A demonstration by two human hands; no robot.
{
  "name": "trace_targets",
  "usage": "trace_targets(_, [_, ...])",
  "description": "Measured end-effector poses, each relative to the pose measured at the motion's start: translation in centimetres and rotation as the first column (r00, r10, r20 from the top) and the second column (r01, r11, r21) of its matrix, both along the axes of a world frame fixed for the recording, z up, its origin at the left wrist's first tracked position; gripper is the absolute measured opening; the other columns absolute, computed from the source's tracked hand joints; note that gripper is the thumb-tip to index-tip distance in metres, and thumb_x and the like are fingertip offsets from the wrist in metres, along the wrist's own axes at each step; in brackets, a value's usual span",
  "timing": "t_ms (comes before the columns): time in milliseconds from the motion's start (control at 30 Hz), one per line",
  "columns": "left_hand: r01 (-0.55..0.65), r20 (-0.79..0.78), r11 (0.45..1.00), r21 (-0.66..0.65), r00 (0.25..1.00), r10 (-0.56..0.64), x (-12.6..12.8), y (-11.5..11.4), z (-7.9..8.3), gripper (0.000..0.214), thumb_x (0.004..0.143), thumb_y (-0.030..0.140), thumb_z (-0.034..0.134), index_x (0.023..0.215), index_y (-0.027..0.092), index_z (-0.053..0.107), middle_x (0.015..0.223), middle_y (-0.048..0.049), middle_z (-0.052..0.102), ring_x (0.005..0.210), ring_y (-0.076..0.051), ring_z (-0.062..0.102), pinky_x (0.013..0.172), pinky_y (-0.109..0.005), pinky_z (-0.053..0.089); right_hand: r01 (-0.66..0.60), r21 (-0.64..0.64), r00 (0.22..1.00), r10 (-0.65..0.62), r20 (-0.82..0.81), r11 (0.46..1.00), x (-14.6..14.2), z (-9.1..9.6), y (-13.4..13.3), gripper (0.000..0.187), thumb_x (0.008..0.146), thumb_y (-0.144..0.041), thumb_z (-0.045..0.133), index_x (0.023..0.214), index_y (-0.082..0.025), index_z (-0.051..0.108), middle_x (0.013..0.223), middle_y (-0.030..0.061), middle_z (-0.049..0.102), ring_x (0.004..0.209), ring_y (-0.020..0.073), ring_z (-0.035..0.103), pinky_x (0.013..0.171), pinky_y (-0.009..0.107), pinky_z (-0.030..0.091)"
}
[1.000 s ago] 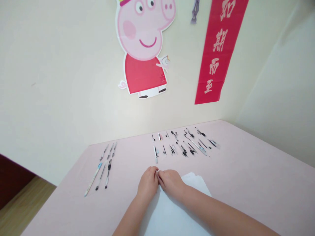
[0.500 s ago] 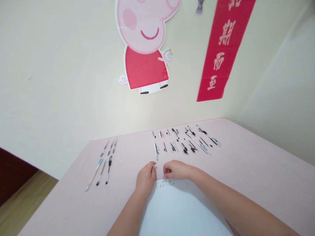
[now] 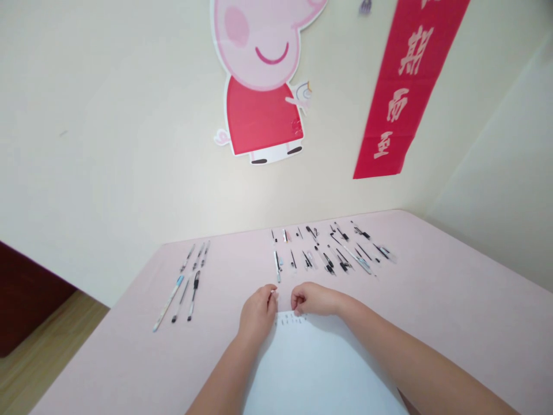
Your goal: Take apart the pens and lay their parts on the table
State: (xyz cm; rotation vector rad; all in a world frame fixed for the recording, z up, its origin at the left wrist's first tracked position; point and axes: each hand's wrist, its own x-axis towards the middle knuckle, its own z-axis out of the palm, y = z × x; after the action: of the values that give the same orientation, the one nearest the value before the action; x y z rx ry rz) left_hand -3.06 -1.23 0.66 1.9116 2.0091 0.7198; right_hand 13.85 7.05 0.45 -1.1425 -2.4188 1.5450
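A white sheet of paper [image 3: 319, 363] with small dark marks along its far edge lies in front of me. My left hand [image 3: 260, 310] rests at the paper's far left corner, its fingers closed, with a tiny pale bit showing at the fingertips. Curled in a pinch, my right hand [image 3: 317, 299] has its fingertips down at the paper's far edge; what they hold, if anything, is too small to tell. Just beyond the hands lies a slim pen part with a pale tip [image 3: 277, 267], one of several loose pen pieces.
Two rows of taken-apart pens, among them black parts [image 3: 344, 260], spread across the back right of the pink table [image 3: 108, 357]. On the left lie several pens, including a blue-capped one [image 3: 168, 304] and a black-capped one [image 3: 194, 295]. The wall stands behind.
The camera view has shifted slightly, so everything sits a little further right. Both hands stay nearly in place at the paper's far edge, and the right fingertips now touch down at that edge.
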Motion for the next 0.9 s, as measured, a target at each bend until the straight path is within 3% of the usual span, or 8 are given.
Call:
trace_targets(267, [0.020,-0.018,1.000,-0.021,1.000,-0.021,0.2,-0.1,0.0,0.028,0.087,0.027,0.036,0.098,0.017,0.059,0.094,-0.0074,0.066,0.085,-0.017,0.059,0.076,-0.028,0.041,-0.003,-0.064,0.994,-0.004,-0.110,0.998,0.4,0.3,-0.4,0.014,0.061,-0.009,0.062,0.074,-0.014,0.065,0.060,-0.0030,0.058,0.058,0.0100,0.053,0.056,0.020,0.040])
trace_targets(433, [0.013,-0.066,1.000,0.021,0.998,-0.011,-0.8,0.4,0.9,0.026,0.085,0.023,0.037,0.092,0.016,0.061,0.088,-0.0068,0.064,0.083,-0.017,0.058,0.076,-0.028,0.041,0.061,0.058,0.988,-0.052,-0.143,0.996,0.8,0.2,-0.9,0.013,0.062,-0.009,0.061,0.073,-0.015,0.065,0.062,-0.0021,0.058,0.058,0.0102,0.051,0.055,0.019,0.039])
trace_targets(533, [-0.068,-0.160,0.996,0.063,0.984,0.077,-3.2,0.8,1.6,0.027,0.084,0.023,0.036,0.089,0.016,0.062,0.087,-0.0074,0.062,0.084,-0.019,0.057,0.078,-0.030,0.041,0.090,0.194,0.984,-0.057,-0.169,0.977,1.0,0.0,-1.1,0.011,0.066,-0.010,0.057,0.073,-0.015,0.064,0.067,-0.0004,0.059,0.060,0.0101,0.050,0.056,0.019,0.038])
trace_targets(667, [-0.257,-0.293,0.953,0.162,0.909,0.295,-8.2,0.8,1.9,0.030,0.082,0.024,0.037,0.095,0.013,0.062,0.096,-0.0101,0.061,0.091,-0.023,0.055,0.084,-0.034,0.040,0.120,0.348,0.984,-0.064,-0.168,0.930,0.8,0.1,-1.5,0.010,0.072,-0.014,0.054,0.072,-0.015,0.064,0.071,0.0006,0.058,0.062,0.0103,0.049,0.058,0.020,0.036])
trace_targets(800, [-0.373,-0.424,0.904,0.206,0.799,0.427,-12.6,0.2,1.7,0.032,0.081,0.025,0.038,0.098,0.012,0.062,0.098,-0.0123,0.061,0.094,-0.025,0.055,0.087,-0.036,0.039,0.073,0.421,0.991,-0.020,-0.129,0.904,0.6,0.4,-1.9,0.011,0.074,-0.015,0.053,0.072,-0.015,0.064,0.070,0.0007,0.058,0.063,0.0107,0.049,0.059,0.021,0.034])
trace_targets(900, [-0.451,-0.478,0.870,0.200,0.730,0.488,-14.3,-0.4,1.6,0.033,0.081,0.024,0.037,0.100,0.011,0.061,0.098,-0.0132,0.060,0.093,-0.026,0.055,0.086,-0.036,0.039,0.069,0.442,0.994,-0.023,-0.109,0.894,0.6,0.4,-2.0,0.012,0.075,-0.016,0.052,0.074,-0.016,0.064,0.072,0.0012,0.059,0.065,0.0115,0.049,0.060,0.021,0.033])
